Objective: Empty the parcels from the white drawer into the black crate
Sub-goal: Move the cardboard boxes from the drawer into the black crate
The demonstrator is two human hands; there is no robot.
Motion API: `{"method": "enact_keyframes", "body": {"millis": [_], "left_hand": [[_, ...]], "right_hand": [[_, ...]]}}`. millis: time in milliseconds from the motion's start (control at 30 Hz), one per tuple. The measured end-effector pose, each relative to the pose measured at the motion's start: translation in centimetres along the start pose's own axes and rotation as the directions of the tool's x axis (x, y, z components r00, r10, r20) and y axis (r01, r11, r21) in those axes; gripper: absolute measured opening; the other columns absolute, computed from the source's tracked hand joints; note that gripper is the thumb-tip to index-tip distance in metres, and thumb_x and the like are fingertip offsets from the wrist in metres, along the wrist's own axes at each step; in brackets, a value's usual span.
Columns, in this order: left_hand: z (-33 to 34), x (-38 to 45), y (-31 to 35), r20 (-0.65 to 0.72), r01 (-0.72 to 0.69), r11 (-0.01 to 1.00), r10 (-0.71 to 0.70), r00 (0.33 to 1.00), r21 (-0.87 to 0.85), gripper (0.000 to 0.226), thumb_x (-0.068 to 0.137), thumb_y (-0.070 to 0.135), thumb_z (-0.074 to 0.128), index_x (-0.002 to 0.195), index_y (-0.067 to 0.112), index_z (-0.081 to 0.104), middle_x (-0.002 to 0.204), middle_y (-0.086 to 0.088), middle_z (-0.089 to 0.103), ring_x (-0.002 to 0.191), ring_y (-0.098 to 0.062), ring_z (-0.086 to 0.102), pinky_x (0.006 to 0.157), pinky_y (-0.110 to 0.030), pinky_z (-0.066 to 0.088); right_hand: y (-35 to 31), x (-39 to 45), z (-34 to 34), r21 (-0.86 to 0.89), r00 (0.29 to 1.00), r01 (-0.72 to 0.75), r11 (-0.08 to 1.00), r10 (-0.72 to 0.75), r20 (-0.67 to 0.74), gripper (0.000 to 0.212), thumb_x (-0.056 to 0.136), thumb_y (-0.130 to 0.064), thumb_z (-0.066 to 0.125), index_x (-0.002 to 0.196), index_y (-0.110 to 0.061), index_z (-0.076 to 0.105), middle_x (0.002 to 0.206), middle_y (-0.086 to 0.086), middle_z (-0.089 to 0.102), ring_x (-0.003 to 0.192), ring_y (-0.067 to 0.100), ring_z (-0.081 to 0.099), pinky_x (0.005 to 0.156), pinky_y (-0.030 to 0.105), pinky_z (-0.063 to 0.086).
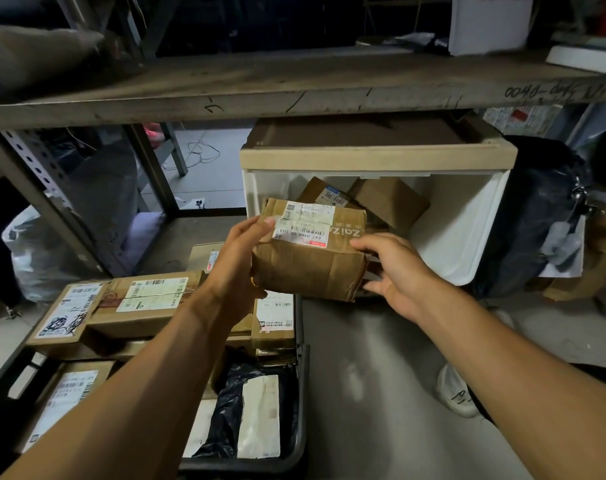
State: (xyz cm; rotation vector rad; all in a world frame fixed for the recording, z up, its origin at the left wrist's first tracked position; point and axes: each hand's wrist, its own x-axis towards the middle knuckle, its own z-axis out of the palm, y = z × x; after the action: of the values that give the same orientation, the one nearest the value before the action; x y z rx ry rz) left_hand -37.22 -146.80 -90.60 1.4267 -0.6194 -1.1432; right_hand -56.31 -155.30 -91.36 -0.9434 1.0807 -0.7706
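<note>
A brown cardboard parcel was held in the air btwn both hands, in front of the white drawer and just right of the black crate. The left hand was curled round its left end, thumb pressed on the top label. The right hand was cupped at the right end, fingers part spread, thumb on the top edge. Long axis lay approx left-right, label side up, print upside down to the viewer. Two more boxes were seen inside the drawer; the crate was stacked w/ parcels.
</note>
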Motion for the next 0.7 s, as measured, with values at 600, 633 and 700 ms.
{"method": "enact_keyframes", "body": {"millis": [600, 633, 700], "left_hand": [[-0.5, 0.5, -1.3, -0.11, -0.054, 0.994, 0.044, 0.993, -0.093, 0.036, 0.095, 0.042, 0.059, 0.124, 0.021, 0.064, 0.114, -0.007, 0.072, 0.112, -0.026, 0.064, 0.091, -0.042, 0.051], [-0.5, 0.4, -1.3, -0.111, -0.069, 0.989, 0.054, 0.992, -0.132, 0.042, 0.093, 0.045, 0.062, 0.126, 0.02, 0.064, 0.117, -0.008, 0.071, 0.113, -0.026, 0.064, 0.09, -0.041, 0.053], [-0.5, 0.3, -1.2, -0.111, -0.084, 0.97, 0.06, 0.992, -0.227, 0.068, 0.081, 0.053, 0.072, 0.136, 0.018, 0.055, 0.127, -0.009, 0.066, 0.116, -0.029, 0.063, 0.089, -0.041, 0.055]], "right_hand": [[-0.3, -0.3, -0.1, 0.015, 0.983, -0.111, 0.994, 0.108, 0.146, 0.073, 0.07, -0.05, 0.083, 0.133, -0.029, 0.053, 0.117, 0.005, 0.074, 0.106, 0.029, 0.071, 0.076, 0.052, 0.06], [-0.2, -0.3, 0.0, 0.002, 0.98, -0.13, 0.991, 0.129, 0.149, 0.075, 0.069, -0.052, 0.083, 0.134, -0.028, 0.054, 0.119, 0.008, 0.073, 0.107, 0.03, 0.07, 0.072, 0.052, 0.06], [-0.2, -0.5, 0.2, 0.042, 0.983, -0.147, 0.988, 0.141, 0.121, 0.066, 0.076, -0.05, 0.079, 0.133, -0.028, 0.054, 0.121, 0.011, 0.07, 0.109, 0.032, 0.067, 0.073, 0.054, 0.06]]}}
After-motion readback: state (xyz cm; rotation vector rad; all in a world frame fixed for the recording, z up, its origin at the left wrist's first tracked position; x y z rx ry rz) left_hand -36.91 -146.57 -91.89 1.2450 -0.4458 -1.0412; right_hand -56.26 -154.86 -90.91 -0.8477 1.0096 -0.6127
